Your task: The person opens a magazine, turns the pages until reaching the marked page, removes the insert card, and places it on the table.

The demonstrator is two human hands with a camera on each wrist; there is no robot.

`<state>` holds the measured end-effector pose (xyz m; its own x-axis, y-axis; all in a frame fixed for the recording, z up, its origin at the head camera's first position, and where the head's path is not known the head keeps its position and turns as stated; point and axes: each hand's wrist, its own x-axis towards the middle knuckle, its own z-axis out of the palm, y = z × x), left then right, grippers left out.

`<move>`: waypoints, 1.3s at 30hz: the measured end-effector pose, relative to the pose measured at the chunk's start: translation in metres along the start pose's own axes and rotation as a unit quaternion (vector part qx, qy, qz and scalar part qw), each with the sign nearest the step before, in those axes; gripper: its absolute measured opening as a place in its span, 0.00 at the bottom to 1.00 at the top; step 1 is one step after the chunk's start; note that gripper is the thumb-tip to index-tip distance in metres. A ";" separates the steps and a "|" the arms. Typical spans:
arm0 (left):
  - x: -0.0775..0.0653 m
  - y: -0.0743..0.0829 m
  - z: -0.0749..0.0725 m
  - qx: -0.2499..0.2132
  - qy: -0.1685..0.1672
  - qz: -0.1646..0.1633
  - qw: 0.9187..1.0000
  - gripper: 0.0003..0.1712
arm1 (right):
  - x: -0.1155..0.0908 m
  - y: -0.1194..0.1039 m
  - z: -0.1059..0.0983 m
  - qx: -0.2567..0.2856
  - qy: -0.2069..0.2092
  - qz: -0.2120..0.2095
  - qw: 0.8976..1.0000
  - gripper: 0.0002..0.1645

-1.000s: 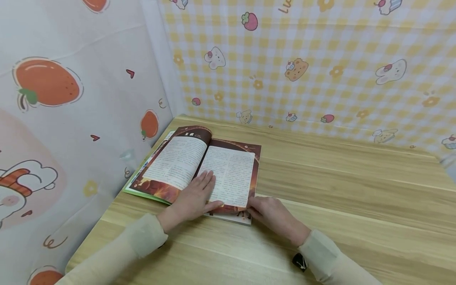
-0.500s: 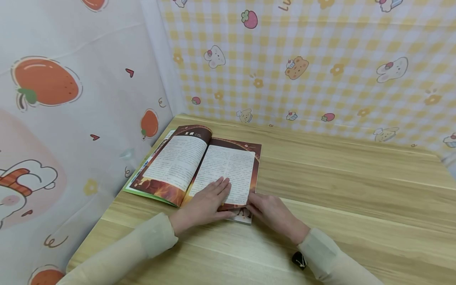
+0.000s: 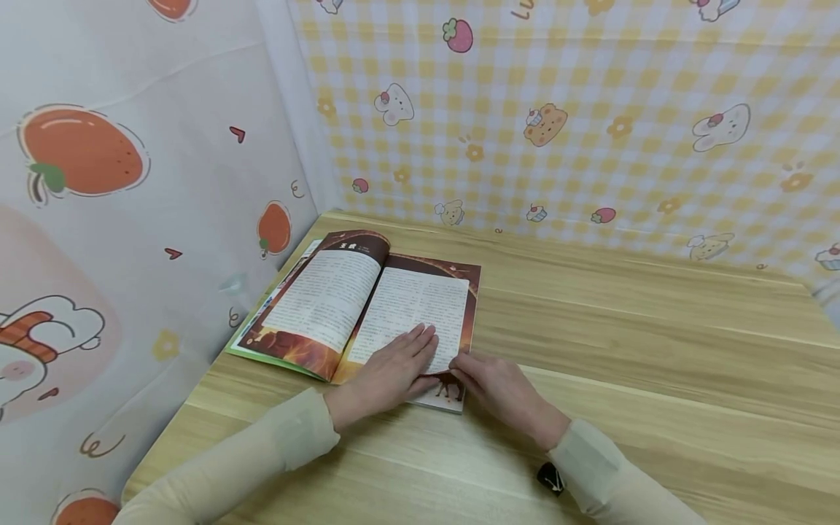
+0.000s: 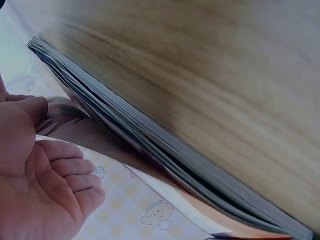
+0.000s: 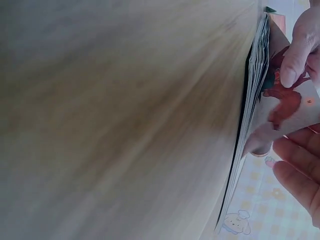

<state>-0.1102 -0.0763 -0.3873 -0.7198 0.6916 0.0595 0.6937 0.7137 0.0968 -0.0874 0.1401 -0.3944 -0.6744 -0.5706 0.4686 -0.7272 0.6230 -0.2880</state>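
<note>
An open magazine (image 3: pixel 423 299) lies on the table, with printed text on white panels and dark red-brown borders. My left hand (image 3: pixel 390 375) rests on the lower part of the right-hand page, its fingers straight. At that page's lower right corner, my right hand (image 3: pixel 499 390) pinches the paper with bent fingers. The corner is raised, and a white page with a dark figure (image 3: pixel 449 388) shows underneath. Seen edge-on in the left wrist view, the stack of pages (image 4: pixel 150 145) is layered. A reddish-brown picture (image 5: pixel 286 106) on the paper shows in the right wrist view.
The wood-grain table (image 3: pixel 630 350) stretches away to the right. A small black object (image 3: pixel 550 478) lies beside the right sleeve. Behind stands a yellow checked cloth (image 3: pixel 571 80) with cartoon prints, and a white printed cloth (image 3: pixel 197 146) hangs close along the left edge.
My left hand has slid right across the page toward my right hand. My right hand has shifted slightly left and up with the corner, uncovering more of the page underneath.
</note>
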 end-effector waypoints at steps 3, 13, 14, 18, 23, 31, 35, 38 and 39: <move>0.001 -0.001 0.001 0.022 0.027 0.003 0.999 0.36 | -0.001 0.002 0.000 -0.004 0.030 -0.003 1.000 0.10; 0.007 -0.011 0.010 0.109 0.182 0.022 0.977 0.55 | -0.003 0.003 0.002 -0.015 -0.049 0.004 0.999 0.17; 0.008 -0.012 0.010 0.119 0.198 0.023 0.973 0.60 | -0.003 0.002 0.002 -0.014 -0.079 0.008 0.997 0.20; 0.011 -0.016 0.013 0.177 0.246 0.027 0.953 0.70 | -0.005 0.001 0.002 -0.017 -0.165 0.025 0.986 0.34; 0.010 -0.018 0.009 0.246 0.214 0.042 0.945 0.59 | -0.006 0.000 0.001 -0.015 -0.196 0.037 0.980 0.38; 0.004 -0.015 -0.001 0.249 0.039 0.093 0.963 0.17 | -0.003 0.000 0.001 -0.018 -0.210 0.038 0.977 0.36; 0.002 -0.021 0.000 0.242 0.078 0.062 0.965 0.16 | -0.003 0.000 0.000 -0.016 -0.214 0.046 0.976 0.36; 0.000 -0.027 -0.002 0.272 0.086 0.028 0.958 0.18 | -0.004 0.000 -0.001 -0.014 -0.215 0.052 0.975 0.36; -0.002 -0.030 -0.003 0.282 0.078 0.016 0.956 0.22 | -0.004 0.000 -0.001 -0.013 -0.216 0.053 0.975 0.37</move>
<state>-0.1299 -0.0991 -0.3874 -0.6622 0.7208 0.2048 0.5872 0.6690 -0.4557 -0.0846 0.1427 -0.3956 -0.7412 -0.6701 0.0409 -0.6503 0.7015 -0.2916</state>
